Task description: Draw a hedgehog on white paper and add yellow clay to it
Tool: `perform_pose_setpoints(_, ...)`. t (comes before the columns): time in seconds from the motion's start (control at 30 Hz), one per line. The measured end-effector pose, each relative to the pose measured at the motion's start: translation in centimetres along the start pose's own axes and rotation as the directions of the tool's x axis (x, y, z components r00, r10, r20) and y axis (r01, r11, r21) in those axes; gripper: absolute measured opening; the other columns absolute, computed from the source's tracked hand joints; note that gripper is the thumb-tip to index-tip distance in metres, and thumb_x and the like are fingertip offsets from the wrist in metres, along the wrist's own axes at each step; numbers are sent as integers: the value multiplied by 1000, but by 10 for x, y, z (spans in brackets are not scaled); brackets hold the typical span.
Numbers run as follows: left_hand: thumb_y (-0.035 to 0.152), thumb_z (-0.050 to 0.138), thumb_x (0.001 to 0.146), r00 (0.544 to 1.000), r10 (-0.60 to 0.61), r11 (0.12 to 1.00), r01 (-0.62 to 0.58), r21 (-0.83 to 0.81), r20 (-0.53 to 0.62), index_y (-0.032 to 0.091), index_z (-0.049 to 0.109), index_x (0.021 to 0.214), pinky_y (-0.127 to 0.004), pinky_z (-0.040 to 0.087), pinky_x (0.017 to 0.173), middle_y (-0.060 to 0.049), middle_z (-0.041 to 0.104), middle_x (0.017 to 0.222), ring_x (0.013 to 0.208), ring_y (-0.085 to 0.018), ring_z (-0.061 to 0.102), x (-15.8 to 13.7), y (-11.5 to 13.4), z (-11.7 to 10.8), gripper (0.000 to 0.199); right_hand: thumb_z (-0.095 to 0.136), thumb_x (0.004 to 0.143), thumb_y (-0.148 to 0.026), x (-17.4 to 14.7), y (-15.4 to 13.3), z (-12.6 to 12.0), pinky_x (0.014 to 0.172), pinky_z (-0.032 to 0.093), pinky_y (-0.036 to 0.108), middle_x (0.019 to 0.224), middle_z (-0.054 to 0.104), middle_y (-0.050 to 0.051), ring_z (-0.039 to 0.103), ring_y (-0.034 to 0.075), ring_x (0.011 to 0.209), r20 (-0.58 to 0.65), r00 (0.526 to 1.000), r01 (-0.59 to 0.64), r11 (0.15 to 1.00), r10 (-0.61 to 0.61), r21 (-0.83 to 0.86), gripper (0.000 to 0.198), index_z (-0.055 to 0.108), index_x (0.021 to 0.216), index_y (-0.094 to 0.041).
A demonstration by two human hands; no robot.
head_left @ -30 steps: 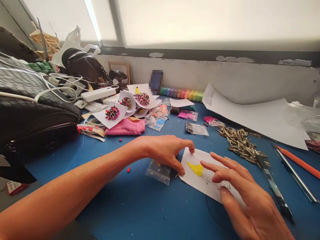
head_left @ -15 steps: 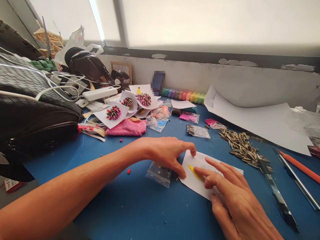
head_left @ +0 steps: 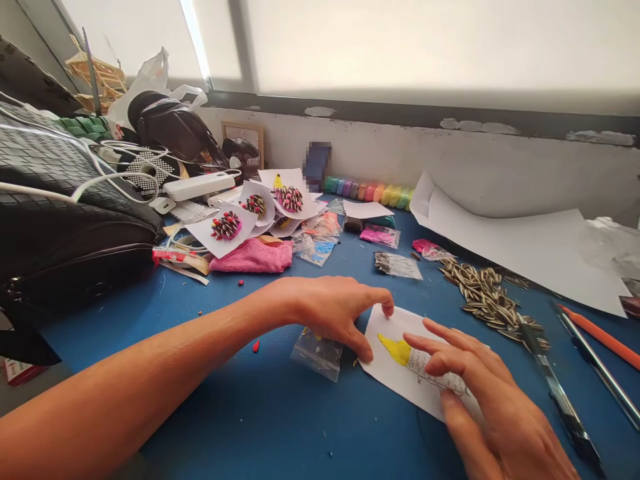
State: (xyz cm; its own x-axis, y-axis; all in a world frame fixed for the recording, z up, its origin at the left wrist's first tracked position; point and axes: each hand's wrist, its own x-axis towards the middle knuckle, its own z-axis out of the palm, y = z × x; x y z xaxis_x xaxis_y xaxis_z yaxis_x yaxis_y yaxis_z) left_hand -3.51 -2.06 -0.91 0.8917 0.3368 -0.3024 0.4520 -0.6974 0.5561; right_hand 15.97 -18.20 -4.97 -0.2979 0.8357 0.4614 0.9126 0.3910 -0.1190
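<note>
On the blue tabletop lies a small white sheet of paper [head_left: 385, 380] with a pen drawing of a body covered in small marks. Yellow modelling clay [head_left: 395, 349] is spread flat over the drawing's pointed left end. My left hand [head_left: 333, 310] rests at the sheet's left edge, thumb and forefinger spread apart on it, the other fingers tucked out of sight. My right hand [head_left: 493, 393] hovers over the drawing's right part, fingers stretched and apart, its forefinger tip by the clay. A clear zip bag [head_left: 317, 357] with yellow bits lies partly under my left hand.
Striped sunflower seeds [head_left: 480, 290], a black pen [head_left: 560, 400] and an orange marker [head_left: 603, 340] lie to the right. Finished seed-covered pieces on paper [head_left: 227, 230] sit behind a pink cloth [head_left: 253, 255]. A black bag [head_left: 75, 220] stands at left.
My right hand has drawn back to the right and lifted off the clay, uncovering it and more of the drawing. My left hand stays put on the paper's edge.
</note>
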Motion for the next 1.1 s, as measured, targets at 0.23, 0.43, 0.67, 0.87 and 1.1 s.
perform_pose_setpoints(0.23,45,75,75,1000,-2,1000,2,-7,10,26,48,133,-23,33,52,8,56,62,55,-14,55,-1,0,-1,66,45,88,-15,4,-3,1,103,50,43,126,70,8,49,23,137,68,995,80,996,-77,-36,21,52,104,-25)
perform_pose_setpoints(0.43,46,74,76,1000,-4,1000,4,-19,9,26,49,132,-23,33,51,8,55,62,56,-14,54,-2,2,-2,64,43,92,-15,-9,14,-6,96,55,41,125,71,4,64,21,121,-45,998,-45,999,45,8,23,54,109,-26)
perform_pose_setpoints(0.67,44,75,76,1000,-6,1000,6,-30,-6,27,50,132,-23,33,53,7,52,65,59,-14,51,-3,4,-2,63,48,94,-23,-10,19,1,95,56,45,135,65,11,59,26,128,-46,993,98,979,-108,-180,43,53,136,-16)
perform_pose_setpoints(0.87,45,75,76,1000,-10,1000,10,-23,-3,27,50,131,-22,34,54,7,52,65,60,-13,51,-2,4,-2,63,46,95,-38,-11,16,9,82,60,51,140,59,19,62,34,122,-5,986,158,940,-167,-302,46,62,132,-16)
perform_pose_setpoints(1.1,49,74,77,1000,-3,1000,3,-11,-8,28,50,132,-23,34,55,5,56,69,64,-16,56,-2,2,-1,63,49,93,-41,-8,14,8,85,59,51,141,57,21,60,35,124,16,986,163,941,-166,-296,45,66,129,-19)
